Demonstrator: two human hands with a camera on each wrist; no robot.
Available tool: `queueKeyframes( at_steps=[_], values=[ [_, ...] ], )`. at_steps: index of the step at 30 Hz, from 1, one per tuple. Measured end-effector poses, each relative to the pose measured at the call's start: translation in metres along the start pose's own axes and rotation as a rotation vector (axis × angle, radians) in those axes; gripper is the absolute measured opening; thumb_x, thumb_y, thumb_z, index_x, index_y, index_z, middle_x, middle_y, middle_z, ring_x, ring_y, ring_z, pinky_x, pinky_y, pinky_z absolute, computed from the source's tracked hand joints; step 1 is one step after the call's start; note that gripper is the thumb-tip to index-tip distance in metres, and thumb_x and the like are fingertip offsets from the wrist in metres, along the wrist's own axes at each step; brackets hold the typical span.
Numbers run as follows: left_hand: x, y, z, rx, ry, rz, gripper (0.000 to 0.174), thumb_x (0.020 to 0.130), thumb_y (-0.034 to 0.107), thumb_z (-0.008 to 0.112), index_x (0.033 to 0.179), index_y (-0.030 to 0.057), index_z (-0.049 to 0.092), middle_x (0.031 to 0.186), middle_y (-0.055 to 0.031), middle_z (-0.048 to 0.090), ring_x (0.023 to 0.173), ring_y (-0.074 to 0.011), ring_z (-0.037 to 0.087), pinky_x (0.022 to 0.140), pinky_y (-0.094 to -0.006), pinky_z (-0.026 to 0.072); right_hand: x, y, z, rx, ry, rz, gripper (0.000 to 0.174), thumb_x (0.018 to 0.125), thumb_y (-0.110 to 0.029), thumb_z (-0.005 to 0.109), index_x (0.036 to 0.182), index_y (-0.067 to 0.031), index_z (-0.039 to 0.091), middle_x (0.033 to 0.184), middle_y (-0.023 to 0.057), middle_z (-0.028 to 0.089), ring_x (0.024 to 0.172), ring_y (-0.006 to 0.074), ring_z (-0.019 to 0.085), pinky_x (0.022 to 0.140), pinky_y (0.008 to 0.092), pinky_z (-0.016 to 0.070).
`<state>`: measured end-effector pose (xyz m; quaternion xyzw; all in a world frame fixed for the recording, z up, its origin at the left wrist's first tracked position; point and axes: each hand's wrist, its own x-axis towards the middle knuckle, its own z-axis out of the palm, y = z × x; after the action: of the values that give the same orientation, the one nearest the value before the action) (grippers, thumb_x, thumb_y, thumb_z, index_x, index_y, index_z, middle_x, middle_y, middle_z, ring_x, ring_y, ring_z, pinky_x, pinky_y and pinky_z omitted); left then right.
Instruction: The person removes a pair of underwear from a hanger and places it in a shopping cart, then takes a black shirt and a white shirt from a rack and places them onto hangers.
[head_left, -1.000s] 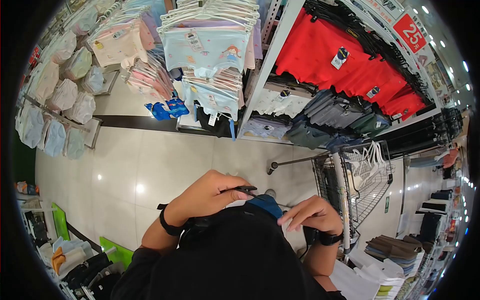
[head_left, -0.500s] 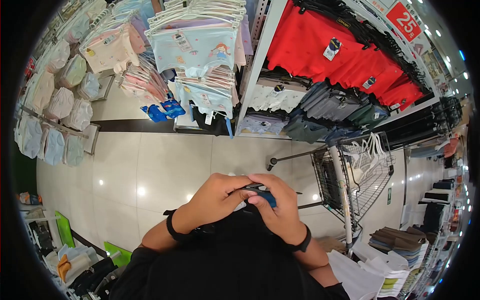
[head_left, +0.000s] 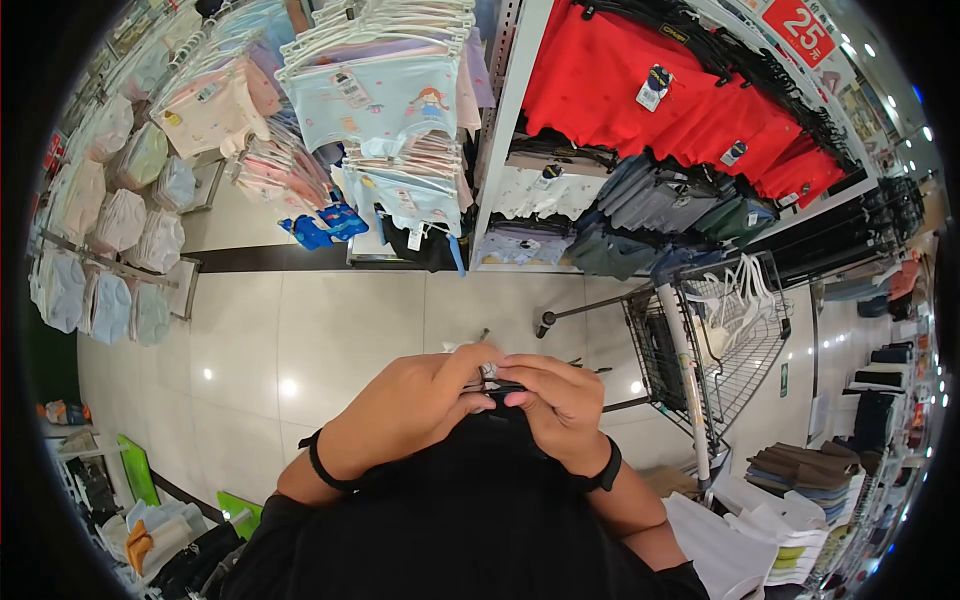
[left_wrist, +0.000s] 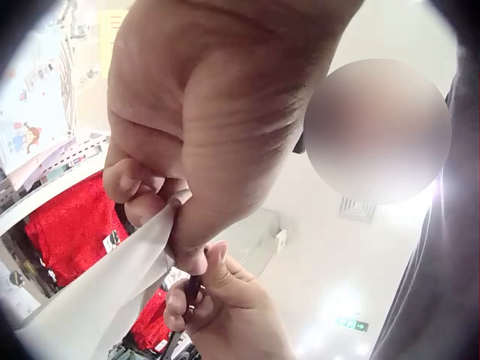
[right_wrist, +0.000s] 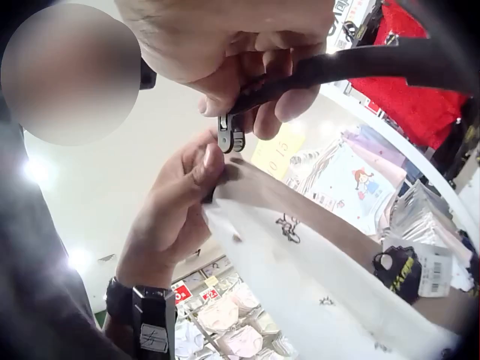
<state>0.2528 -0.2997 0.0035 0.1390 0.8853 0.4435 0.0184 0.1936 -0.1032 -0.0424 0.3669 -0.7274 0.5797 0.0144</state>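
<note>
My left hand [head_left: 400, 410] and right hand [head_left: 562, 412] meet in front of my body in the head view. In the right wrist view, my right hand grips a black hanger [right_wrist: 352, 69] near its end, where a metal-sided clip [right_wrist: 229, 135] sits. Just below that clip, my left hand pinches the top edge of a white garment [right_wrist: 300, 262] with small dark prints. A dark brand tag [right_wrist: 401, 276] with a barcode label hangs by the cloth. The left wrist view shows the white garment [left_wrist: 112, 289] running down from my left fingers.
A wire shopping cart [head_left: 725, 350] holding white hangers stands to the right. Ahead are racks of red garments [head_left: 640, 100] and pale blue children's clothes [head_left: 380, 100]. White folded clothes [head_left: 725, 530] lie at the lower right. Tiled floor [head_left: 350, 320] spreads between.
My right hand has moved left from beside the cart to meet my left hand at the hanger. The blue patch seen between the hands earlier is out of sight.
</note>
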Motion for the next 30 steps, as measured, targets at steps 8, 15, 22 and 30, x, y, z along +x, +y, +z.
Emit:
queueKeyframes(
  at_steps=[8, 15, 22, 30],
  values=[
    [0.006, -0.004, 0.000, 0.150, 0.052, 0.192, 0.034, 0.077, 0.014, 0.076, 0.107, 0.0062, 0.060, 0.075, -0.0085, 0.067, 0.069, -0.0299, 0.066, 0.059, -0.0355, 0.0511, 0.004, 0.007, -0.003, 0.011, -0.001, -0.044, 0.023, 0.071, 0.005, 0.074, 0.093, 0.0026, 0.070, 0.096, 0.0132, 0.072, 0.073, 0.0243, 0.071, 0.061, 0.0289, 0.0554],
    [0.010, 0.001, -0.002, 0.139, -0.053, 0.226, 0.046, 0.082, 0.013, 0.071, 0.122, 0.0041, 0.051, 0.070, -0.0108, 0.063, 0.064, -0.0302, 0.063, 0.056, -0.0377, 0.0495, 0.002, 0.024, -0.006, 0.120, -0.041, -0.068, 0.019, 0.076, -0.003, 0.075, 0.094, 0.0026, 0.070, 0.094, 0.0140, 0.072, 0.072, 0.0260, 0.071, 0.061, 0.0293, 0.0553],
    [0.015, 0.009, -0.001, 0.210, -0.097, 0.260, 0.049, 0.083, 0.009, 0.068, 0.128, 0.0046, 0.050, 0.067, -0.0095, 0.060, 0.062, -0.0284, 0.062, 0.055, -0.0374, 0.0486, 0.007, 0.042, -0.014, 0.262, -0.106, -0.098, 0.016, 0.082, -0.006, 0.072, 0.094, 0.0036, 0.070, 0.094, 0.0147, 0.072, 0.070, 0.0253, 0.070, 0.061, 0.0297, 0.0550],
    [0.021, 0.018, 0.005, 0.273, -0.008, 0.202, 0.047, 0.077, 0.007, 0.073, 0.121, 0.0088, 0.060, 0.064, -0.0084, 0.057, 0.058, -0.0277, 0.058, 0.054, -0.0373, 0.0456, 0.009, 0.033, -0.025, 0.303, -0.266, -0.025, 0.014, 0.082, -0.003, 0.071, 0.094, 0.0028, 0.069, 0.091, 0.0128, 0.071, 0.072, 0.0267, 0.067, 0.064, 0.0321, 0.0532]
  ],
)
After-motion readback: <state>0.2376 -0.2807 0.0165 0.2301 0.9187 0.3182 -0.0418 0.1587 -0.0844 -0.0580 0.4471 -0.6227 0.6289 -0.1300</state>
